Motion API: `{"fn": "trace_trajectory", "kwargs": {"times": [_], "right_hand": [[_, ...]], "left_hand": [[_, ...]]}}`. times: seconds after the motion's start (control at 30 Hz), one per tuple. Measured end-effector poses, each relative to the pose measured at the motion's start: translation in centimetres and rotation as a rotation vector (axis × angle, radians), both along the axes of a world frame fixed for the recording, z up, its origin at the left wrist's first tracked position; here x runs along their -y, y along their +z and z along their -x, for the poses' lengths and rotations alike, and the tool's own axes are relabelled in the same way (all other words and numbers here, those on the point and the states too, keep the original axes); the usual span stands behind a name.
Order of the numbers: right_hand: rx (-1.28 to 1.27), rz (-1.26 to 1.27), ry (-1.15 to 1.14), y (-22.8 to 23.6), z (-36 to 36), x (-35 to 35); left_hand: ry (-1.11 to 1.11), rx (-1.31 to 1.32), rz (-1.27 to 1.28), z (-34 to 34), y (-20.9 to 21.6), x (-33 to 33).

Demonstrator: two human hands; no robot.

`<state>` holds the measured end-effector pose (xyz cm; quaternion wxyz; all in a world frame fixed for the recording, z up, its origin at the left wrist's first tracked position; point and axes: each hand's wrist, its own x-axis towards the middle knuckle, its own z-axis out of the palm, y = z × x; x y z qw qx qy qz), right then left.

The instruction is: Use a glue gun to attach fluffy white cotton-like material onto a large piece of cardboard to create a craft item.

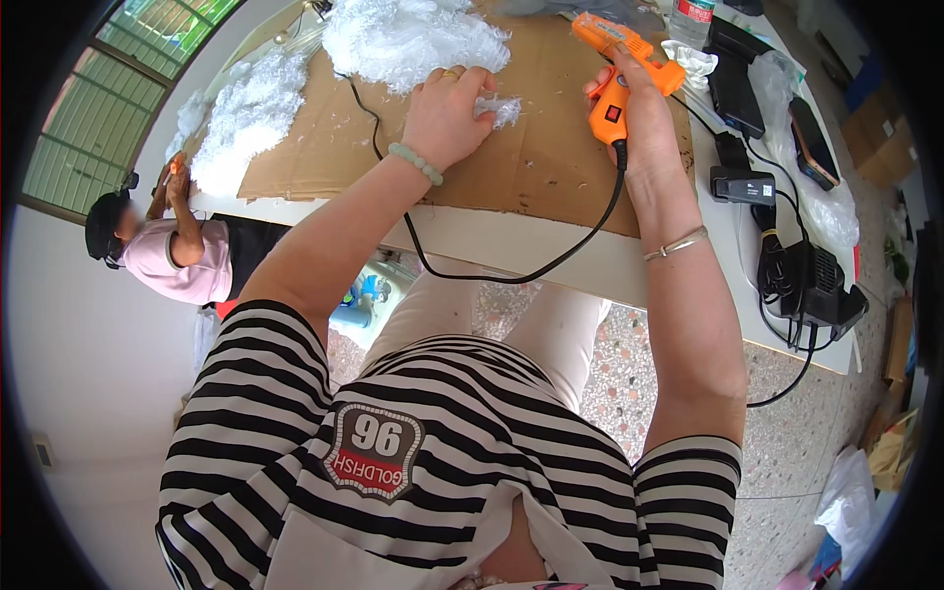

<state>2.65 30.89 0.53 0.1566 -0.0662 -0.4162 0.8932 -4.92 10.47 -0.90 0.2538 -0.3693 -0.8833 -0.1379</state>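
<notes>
In my right hand (644, 118) is an orange hot glue gun (612, 103) with a small red switch on its handle. My fingers wrap round the grip, and its nose points away to the upper left. A black cord runs from the handle's base and loops below the table's near edge. My left hand (450, 116) is closed, fingertips bent over, on a small tuft of white shredded material (503, 111). Both hands are over a brown cardboard sheet (551, 167). Just beyond my left hand lies a big heap of white shreds (413, 44).
A second white heap (258, 113) lies at the left. Along the right stand a clear bottle (691, 18), crumpled tissue (691, 64), a phone (814, 146), a plastic bag (824, 211), black adapters (742, 185) and coiled cable (774, 258). Another person (182, 251) works at the table's left end.
</notes>
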Motion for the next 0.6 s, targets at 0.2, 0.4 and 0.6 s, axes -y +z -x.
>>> {"fn": "trace_trajectory", "kwargs": {"times": [0.2,0.4,0.6], "right_hand": [[-0.018,0.002,-0.029,0.4,-0.3,-0.1],[-0.019,0.013,-0.028,0.2,-0.4,-0.5],[-0.019,-0.001,-0.033,0.3,-0.1,-0.3]], "left_hand": [[-0.226,-0.194,0.230,0.0,1.2,0.4],[-0.300,-0.281,0.342,0.1,1.9,0.5],[-0.313,-0.012,0.163,1.5,0.3,1.5]]}}
